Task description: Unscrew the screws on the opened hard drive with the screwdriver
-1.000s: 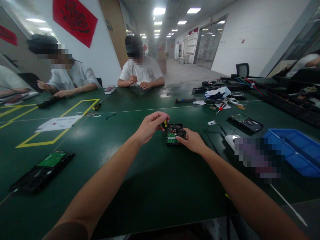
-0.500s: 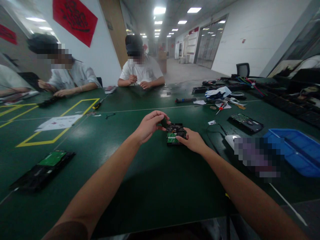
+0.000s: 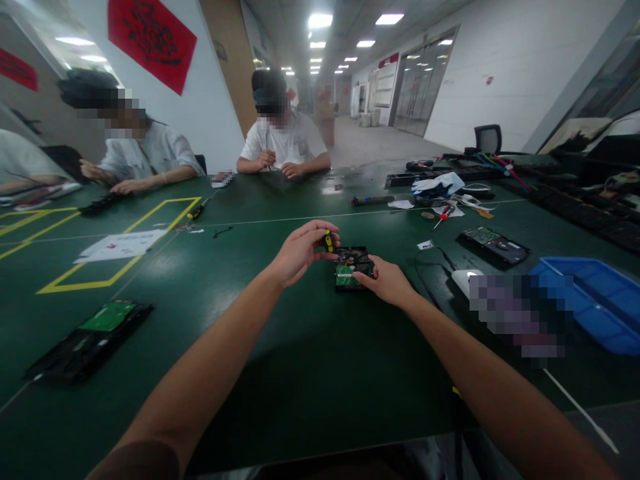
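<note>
A hard drive (image 3: 345,272) with a green circuit board lies on the green table in front of me. My right hand (image 3: 387,283) grips its right edge, thumb over the top. At its upper left corner, my left hand (image 3: 306,252) has its fingers closed around the yellow and black handle of a screwdriver (image 3: 329,241). The handle stands roughly upright, and the tip cannot be made out against the drive. Another hard drive in a black tray (image 3: 90,341) rests at the left, and a third drive (image 3: 493,247) lies to the right.
On the right are a blue plastic bin (image 3: 595,300), a blurred-out device with a cable, and a red screwdriver (image 3: 443,215). Further left lie a paper sheet (image 3: 119,246) and another screwdriver (image 3: 197,208). Across the table sit a person (image 3: 285,143) and, further left, other people.
The screwdriver handle has turned in my left fingers, its yellow parts now showing where it looked dark before. My right hand and the hard drive stay in place.
</note>
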The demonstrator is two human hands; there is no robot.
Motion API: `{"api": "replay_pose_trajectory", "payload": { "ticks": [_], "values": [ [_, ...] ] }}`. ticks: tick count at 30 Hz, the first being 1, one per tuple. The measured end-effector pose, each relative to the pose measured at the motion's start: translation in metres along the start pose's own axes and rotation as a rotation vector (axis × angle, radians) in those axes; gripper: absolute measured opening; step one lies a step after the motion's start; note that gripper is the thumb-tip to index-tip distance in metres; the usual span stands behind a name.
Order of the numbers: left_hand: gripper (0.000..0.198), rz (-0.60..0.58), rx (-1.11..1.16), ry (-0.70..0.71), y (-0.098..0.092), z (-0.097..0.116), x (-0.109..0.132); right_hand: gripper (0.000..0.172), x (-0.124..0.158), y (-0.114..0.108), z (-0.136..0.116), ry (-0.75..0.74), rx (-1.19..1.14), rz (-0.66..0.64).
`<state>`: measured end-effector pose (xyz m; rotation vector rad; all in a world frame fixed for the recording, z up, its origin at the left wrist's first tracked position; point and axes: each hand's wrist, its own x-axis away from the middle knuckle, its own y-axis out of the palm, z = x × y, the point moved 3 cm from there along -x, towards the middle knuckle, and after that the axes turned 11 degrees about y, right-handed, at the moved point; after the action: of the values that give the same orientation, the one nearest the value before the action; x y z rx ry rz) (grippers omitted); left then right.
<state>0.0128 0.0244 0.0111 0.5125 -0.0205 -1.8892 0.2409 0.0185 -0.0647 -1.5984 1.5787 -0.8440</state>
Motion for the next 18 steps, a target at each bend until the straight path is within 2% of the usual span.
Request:
{"api": "replay_pose_trajectory", "payload": {
  "ticks": [12,18],
  "values": [
    [0.027,-0.029,-0.205,0.072,0.0005,-0.0011,0.0010,0.055,-0.0031,0.0035,0.0024,-0.010,0.015,0.007],
    [0.030,-0.082,-0.203,0.040,0.0007,0.0000,0.0024,0.054,-0.0022,0.0031,0.0015,0.002,0.015,0.006]
  ]
}}
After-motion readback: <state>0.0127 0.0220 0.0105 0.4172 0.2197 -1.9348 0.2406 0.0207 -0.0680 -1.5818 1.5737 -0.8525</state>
